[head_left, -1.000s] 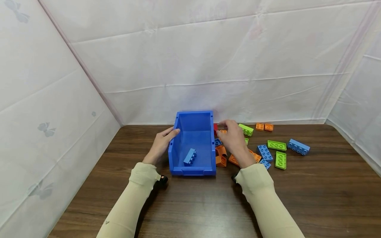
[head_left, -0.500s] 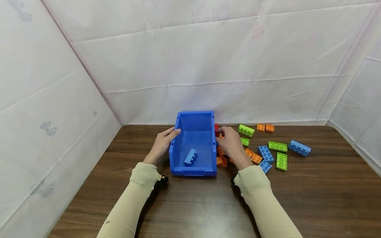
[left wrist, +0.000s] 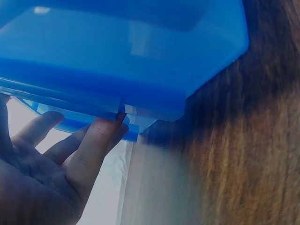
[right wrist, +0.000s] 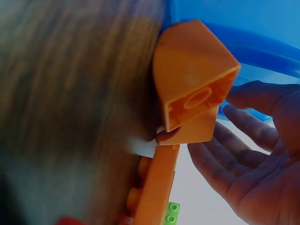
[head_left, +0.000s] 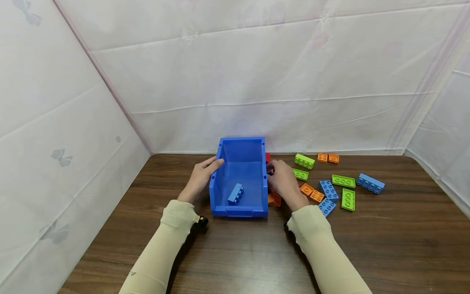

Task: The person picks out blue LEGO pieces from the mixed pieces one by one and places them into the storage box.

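Observation:
My left hand (head_left: 197, 179) grips the left rim of an open blue plastic bin (head_left: 240, 212), thumb on the inside and fingers outside. One blue building brick (head_left: 235, 194) lies in that bin. At the bin's right wall, my right hand (head_left: 284, 179) is bent down among several bricks. A small dark blue piece (head_left: 270, 172) shows by its fingertips; whether they pinch it is unclear. Below the hand, an orange brick (head_left: 274, 199) stands beside the bin. In the right wrist view, orange bricks (right wrist: 194, 65) partly cover the thumb and fingertips. A red brick (head_left: 267, 157) sits behind the hand.
Several loose bricks lie right of the hand: green plates (head_left: 343, 181), orange bricks (head_left: 316, 196), blue bricks (head_left: 328, 190) and a far blue brick (head_left: 370, 183). The brown wooden table (head_left: 235, 253) ends at a white curtain (head_left: 242, 73) behind the bin.
My right hand has moved down and slightly left among the bricks beside the bin, covering more of them. The left hand keeps its place on the rim.

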Demonstrator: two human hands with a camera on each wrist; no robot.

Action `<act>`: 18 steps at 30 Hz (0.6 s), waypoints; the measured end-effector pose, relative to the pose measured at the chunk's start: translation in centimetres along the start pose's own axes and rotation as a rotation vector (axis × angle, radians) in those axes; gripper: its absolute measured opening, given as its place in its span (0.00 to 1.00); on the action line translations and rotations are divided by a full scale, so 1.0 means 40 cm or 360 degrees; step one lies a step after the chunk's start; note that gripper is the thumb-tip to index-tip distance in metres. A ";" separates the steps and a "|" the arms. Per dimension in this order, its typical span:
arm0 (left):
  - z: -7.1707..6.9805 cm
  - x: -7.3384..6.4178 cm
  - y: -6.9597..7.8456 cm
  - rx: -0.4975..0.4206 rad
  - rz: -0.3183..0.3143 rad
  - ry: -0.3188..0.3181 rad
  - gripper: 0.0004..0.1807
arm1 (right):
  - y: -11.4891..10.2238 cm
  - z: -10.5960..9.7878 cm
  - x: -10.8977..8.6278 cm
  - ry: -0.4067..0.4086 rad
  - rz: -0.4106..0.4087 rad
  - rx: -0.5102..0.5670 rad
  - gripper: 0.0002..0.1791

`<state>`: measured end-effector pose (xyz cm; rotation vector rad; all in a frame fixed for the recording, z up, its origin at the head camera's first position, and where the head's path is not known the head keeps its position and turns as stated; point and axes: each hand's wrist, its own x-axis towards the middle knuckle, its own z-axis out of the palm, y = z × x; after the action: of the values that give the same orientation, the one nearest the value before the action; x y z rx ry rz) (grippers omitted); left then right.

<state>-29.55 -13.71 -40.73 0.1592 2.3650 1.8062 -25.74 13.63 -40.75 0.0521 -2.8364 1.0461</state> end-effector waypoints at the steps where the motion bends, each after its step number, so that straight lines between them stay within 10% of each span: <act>1: 0.000 0.000 -0.001 0.0003 0.0002 0.0001 0.37 | 0.001 0.002 0.001 -0.0003 0.0003 -0.0005 0.15; 18: 0.001 0.000 -0.001 0.0008 -0.0004 0.0000 0.38 | 0.011 0.008 0.004 -0.0087 -0.0012 -0.0062 0.18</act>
<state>-29.55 -13.67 -40.77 0.1567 2.3685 1.7992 -25.99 13.77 -41.26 0.0896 -2.9022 1.0027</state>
